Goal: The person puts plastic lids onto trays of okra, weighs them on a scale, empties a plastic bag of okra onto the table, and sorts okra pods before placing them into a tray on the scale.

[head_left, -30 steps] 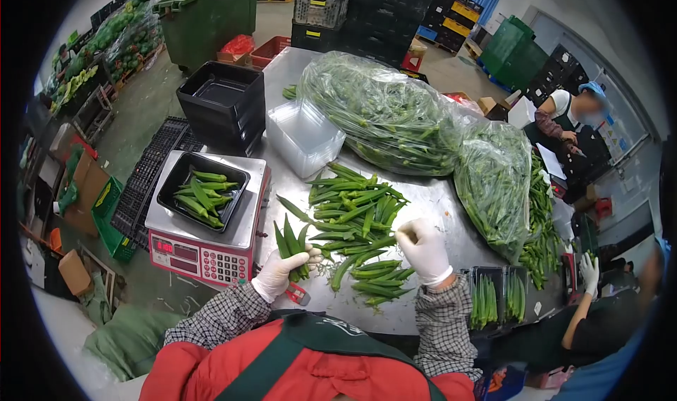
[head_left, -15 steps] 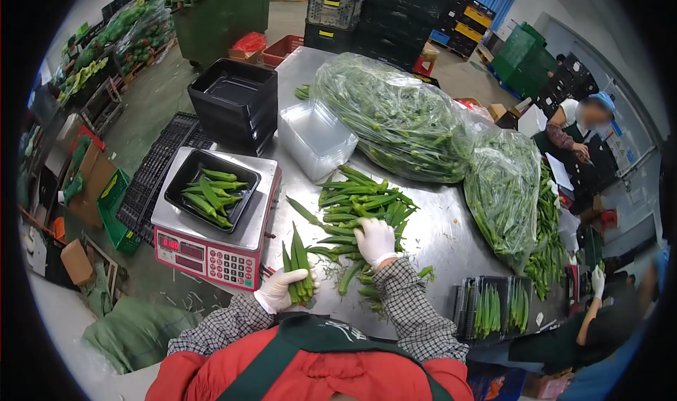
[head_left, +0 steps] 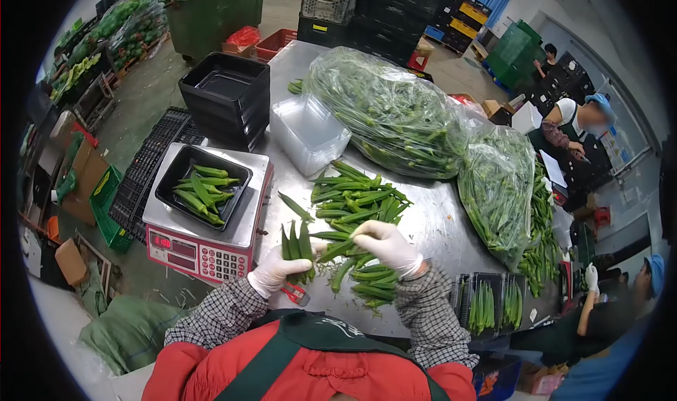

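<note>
My gloved left hand (head_left: 280,269) is closed around a small bunch of okra pods (head_left: 299,244), held tips up at the table's near side. My gloved right hand (head_left: 390,248) pinches one okra pod (head_left: 337,249) by its end, just right of that bunch. Behind and beneath it spreads a loose pile of okra (head_left: 352,198) on the steel table (head_left: 430,228). A black tray (head_left: 227,203) with several okra pods rests on the red and silver scale (head_left: 211,254) at left. A small red tool (head_left: 296,294) lies under my left wrist.
Stacked black trays (head_left: 224,112) and clear plastic containers (head_left: 309,136) stand behind the scale. Large plastic bags of okra (head_left: 388,112) cover the back and right. Filled okra trays (head_left: 486,306) sit at the near right. Other people (head_left: 572,129) work along the right side.
My right hand has drawn back from the pile and now pinches an okra pod near the left hand's bunch. The left hand still grips its pods. The view has shifted slightly.
</note>
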### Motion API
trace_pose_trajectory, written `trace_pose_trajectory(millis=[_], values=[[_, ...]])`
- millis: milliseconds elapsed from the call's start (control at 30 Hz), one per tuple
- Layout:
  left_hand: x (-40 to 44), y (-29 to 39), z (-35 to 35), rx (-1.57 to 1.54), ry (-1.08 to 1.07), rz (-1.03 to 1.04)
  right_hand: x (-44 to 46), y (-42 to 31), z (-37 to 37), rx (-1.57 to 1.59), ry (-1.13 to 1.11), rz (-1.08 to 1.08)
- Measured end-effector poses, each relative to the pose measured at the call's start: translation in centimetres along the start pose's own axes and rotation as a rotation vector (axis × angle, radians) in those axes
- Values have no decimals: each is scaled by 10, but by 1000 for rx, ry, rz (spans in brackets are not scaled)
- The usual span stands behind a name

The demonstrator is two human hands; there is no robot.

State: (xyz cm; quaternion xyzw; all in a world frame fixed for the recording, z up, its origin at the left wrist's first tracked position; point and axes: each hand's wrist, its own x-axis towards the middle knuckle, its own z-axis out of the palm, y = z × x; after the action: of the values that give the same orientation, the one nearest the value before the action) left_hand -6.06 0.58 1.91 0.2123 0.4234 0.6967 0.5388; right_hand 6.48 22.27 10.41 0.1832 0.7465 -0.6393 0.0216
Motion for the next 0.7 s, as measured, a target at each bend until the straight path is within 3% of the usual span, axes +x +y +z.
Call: trace_pose_trajectory(millis=[200,267,367,467,567,667,700], values=[[-8,-28,13,-409,-68,-229,17,41,47,292,66,38],[-11,-40,-1,-565,-38,-246,16,60,40,51,21,38],[-18,-34,-17,-649,71,-213,2,75,26,-925,257,-2],[-17,-32,-27,-663,50,-193,12,81,12,-889,577,144],[-9,-28,-18,-668,3,-180,31,115,6,-735,611,250],[-5,-21,-6,-666,-34,-157,40,196,-16,-253,652,131],[-7,-21,-6,-666,-44,-162,15,132,-6,158,616,233]])
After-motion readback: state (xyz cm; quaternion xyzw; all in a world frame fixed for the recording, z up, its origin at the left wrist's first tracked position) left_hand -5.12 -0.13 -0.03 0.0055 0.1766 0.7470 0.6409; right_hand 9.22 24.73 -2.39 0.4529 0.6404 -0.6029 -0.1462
